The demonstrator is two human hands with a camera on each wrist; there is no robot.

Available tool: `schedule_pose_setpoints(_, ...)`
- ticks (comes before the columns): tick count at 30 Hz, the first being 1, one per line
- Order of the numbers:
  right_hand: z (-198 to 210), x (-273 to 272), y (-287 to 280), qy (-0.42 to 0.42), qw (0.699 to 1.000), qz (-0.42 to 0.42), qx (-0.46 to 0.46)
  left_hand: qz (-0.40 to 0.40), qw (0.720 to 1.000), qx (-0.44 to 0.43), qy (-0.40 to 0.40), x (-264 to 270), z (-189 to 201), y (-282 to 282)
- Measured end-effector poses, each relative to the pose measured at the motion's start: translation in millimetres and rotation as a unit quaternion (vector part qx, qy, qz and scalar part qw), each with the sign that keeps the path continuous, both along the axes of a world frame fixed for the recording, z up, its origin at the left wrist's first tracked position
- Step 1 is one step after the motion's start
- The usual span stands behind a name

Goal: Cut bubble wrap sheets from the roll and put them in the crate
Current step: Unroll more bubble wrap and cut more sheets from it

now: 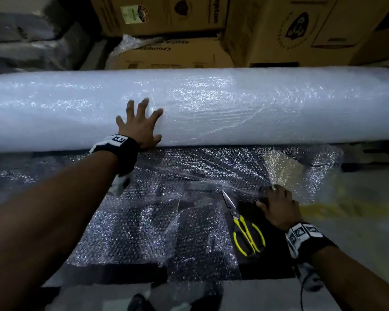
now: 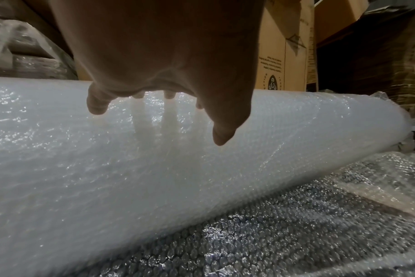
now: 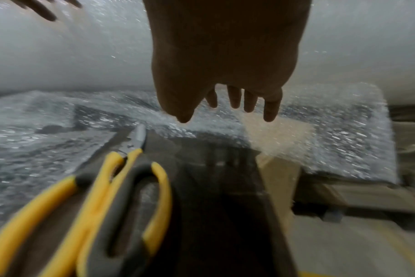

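The left arm reaches straight forward, and the left hand (image 1: 142,126) lies flat on the near side of the bubble wrap roll (image 1: 234,104), fingers (image 2: 96,105) spread and straight, the palm pressed against its curve. The roll lies across the far side of the dark work surface, from its left edge to its right edge. A loose sheet of bubble wrap (image 1: 189,167) runs from under the roll toward the person and covers most of the surface.

The right arm comes in from the near right corner, wrist slightly raised. In the head view the right hand (image 1: 279,207) seems to be bunching the sheet's near right edge; the right wrist view, blurred, shows its fingers (image 3: 271,110) fairly straight over the wrap, so the hold cannot be told for certain. Yellow-handled scissors (image 1: 245,230) lie shut just left of that hand. Cardboard boxes (image 1: 279,30) stand behind the roll.
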State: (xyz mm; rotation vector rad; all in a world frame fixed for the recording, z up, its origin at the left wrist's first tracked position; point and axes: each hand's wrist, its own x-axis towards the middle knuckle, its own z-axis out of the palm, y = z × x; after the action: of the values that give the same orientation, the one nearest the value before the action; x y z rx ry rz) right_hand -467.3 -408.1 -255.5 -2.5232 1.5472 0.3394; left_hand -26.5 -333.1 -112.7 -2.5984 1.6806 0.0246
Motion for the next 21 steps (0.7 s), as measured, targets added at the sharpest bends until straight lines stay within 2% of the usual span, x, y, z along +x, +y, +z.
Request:
schedule_pose_setpoints(4,19,45,25,-0.038,0.994,0.08,-0.065,-0.012,1.0,0.002,-0.005,-2,1,4)
schedule_pose_setpoints(7,20,97,65,-0.085,0.982,0.166,-0.03,-0.016,1.0,0.003,-0.002,-5,0,8)
schedule_pose_setpoints(9,12,130,102,-0.111,0.963,0.246,-0.005,-0.025,1.0,-0.005,-0.004,-6,0,12)
schedule_pose_setpoints(11,-2,156,144,-0.097,0.942,0.32,-0.006,-0.043,0.999,-0.013,-0.013,-3,1,16)
schedule_pose_setpoints(13,-8,177,187,-0.07,0.932,0.355,-0.004,-0.07,0.997,-0.017,-0.024,2,3,24)
schedule_pose_setpoints(15,-17,188,221,-0.049,0.925,0.375,0.02,-0.098,0.994,-0.034,-0.04,8,4,38)
schedule_pose_setpoints(18,-26,195,248,-0.022,0.938,0.344,0.047,-0.127,0.986,-0.102,-0.017,11,-8,80)
schedule_pose_setpoints(21,-30,191,263,-0.021,0.946,0.319,0.048,-0.115,0.984,-0.134,0.023,10,-52,157)
